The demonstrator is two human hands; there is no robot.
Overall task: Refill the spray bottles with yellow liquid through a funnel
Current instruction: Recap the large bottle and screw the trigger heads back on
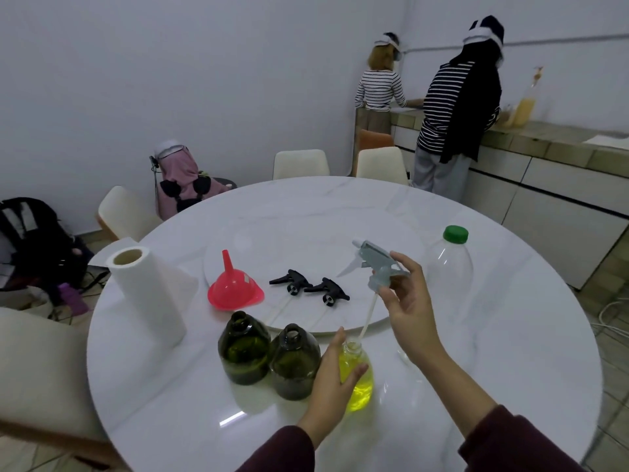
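Presently the right hand [406,298] pinches the grey spray head [377,264], dip tube still entering the clear bottle [357,379] of yellow liquid at the table's near edge; the left hand [335,373] grips that bottle; advisable: steady it, draw the tube out straight to avoid drips.

Round table [476,369], viewed from its near edge at 6 o'clock; raised turntable disc [391,318] at centre; on the disc, funnel [235,287] inverted at 9 o'clock, two spray heads [291,282] [328,290] lying side by side just right of it; paper towel roll [149,294] upright off the disc toward 9 o'clock; capped bottle [449,267] upright toward 3 o'clock; three spray bottles in a row toward 6 o'clock, before the disc: left bottle [243,349], middle bottle [292,362] touching it, right bottle [360,379] held by the left hand [335,376]; third spray head [377,264] raised above the right bottle in the right hand [408,301], its tube tip apparently at that bottle's mouth; chairs [301,163] behind the table at 12 o'clock.
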